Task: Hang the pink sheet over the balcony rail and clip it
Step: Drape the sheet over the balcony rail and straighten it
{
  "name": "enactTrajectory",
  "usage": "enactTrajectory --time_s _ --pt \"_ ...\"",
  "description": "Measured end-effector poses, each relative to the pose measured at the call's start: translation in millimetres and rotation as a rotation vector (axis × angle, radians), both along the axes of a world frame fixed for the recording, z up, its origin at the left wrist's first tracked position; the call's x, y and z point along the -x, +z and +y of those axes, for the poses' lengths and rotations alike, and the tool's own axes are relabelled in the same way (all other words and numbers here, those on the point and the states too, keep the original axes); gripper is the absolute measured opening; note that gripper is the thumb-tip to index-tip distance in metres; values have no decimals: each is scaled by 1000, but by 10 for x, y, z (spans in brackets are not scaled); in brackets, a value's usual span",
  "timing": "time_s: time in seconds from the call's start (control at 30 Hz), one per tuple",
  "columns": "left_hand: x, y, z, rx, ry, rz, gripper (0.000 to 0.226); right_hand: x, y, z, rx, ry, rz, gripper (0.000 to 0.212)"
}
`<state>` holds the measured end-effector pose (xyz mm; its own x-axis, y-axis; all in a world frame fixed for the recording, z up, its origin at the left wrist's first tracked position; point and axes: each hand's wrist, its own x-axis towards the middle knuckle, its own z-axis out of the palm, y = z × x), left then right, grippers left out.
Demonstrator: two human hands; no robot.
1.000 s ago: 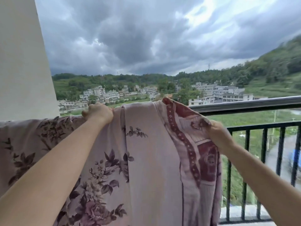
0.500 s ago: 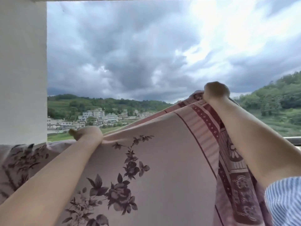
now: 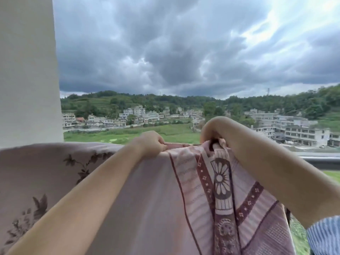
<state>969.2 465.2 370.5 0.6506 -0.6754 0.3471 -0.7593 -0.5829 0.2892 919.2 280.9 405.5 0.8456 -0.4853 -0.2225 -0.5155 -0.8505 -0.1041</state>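
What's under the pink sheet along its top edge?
Presumably the balcony rail, visible only at right. Under the pink sheet it is covered. The left hand and right hand grip the sheet's top edge.

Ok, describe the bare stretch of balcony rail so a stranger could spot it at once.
Start at the pink sheet filling the lower frame. Follow its top edge past the right hand. The balcony rail emerges there: a dark horizontal bar, uncovered, unlike the stretch under the cloth.

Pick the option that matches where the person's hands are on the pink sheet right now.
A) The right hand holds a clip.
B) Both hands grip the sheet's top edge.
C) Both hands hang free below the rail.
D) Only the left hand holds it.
B: the left hand and the right hand both pinch the top edge of the pink sheet; no clip shows.
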Motion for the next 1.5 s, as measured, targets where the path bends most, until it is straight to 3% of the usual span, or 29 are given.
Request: enactTrajectory --time_s 0.07,0.13,0.23,0.33,0.43,0.53,0.63,0.7,0.77,0.83,0.93,1.03,1.17,1.27,1.4,1.5 --pt "15 1 -53 -28 97 6 22 135 60 5 40 79 -22 31" --pt "4 -13 -139 -47 221 -51 24 335 145 9 208 203 -304 39" --pt "26 -45 -197 25 397 -166 18 878 23 -15 363 291 -855 28" --pt "203 -95 -201 148 415 -314 22 1403 -430 -70 539 179 -1101 34" --pt "538 -368 -257 300 246 -364 34 1663 -964 -45 593 -4 -1096 53" --pt "739 -702 -304 314 18 -499 51 1816 -1293 52 578 -143 -1173 65" --pt "787 -654 -284 318 5 -441 40 1805 -1515 167 294 -160 -986 42" --pt "875 -579 -254 264 50 -421 35 1732 -1635 184 76 -161 -910 38" --pt "960 -521 -244 175 84 -460 34 1763 -1649 179 -121 -209 -941 43" --pt "1039 -472 -228 88 116 -465 35 1948 -1532 69 -157 -264 -1046 39" --pt "1123 -414 -217 -17 147 -493 30 2391 -1088 -209 34 -348 -1192 38" --pt "1217 -358 -256 -97 193 -549 25 2591 -429 -458 265 -281 -1288 28" --pt "1352 -135 -368 -161 264 -482 21 2414 249 -723 691 -285 -1154 21" --pt "1517 18 -627 -26 284 -501 33 2299 496 -1008 897 -244 -1010 30" --pt "1658 145 -1286 217 174 -516 52 2080 601 -1423 1017 -68 -993 30" --pt "1663 179 -1836 161 216 -479 37 1830 489 -1691 1099 68 -979 20"
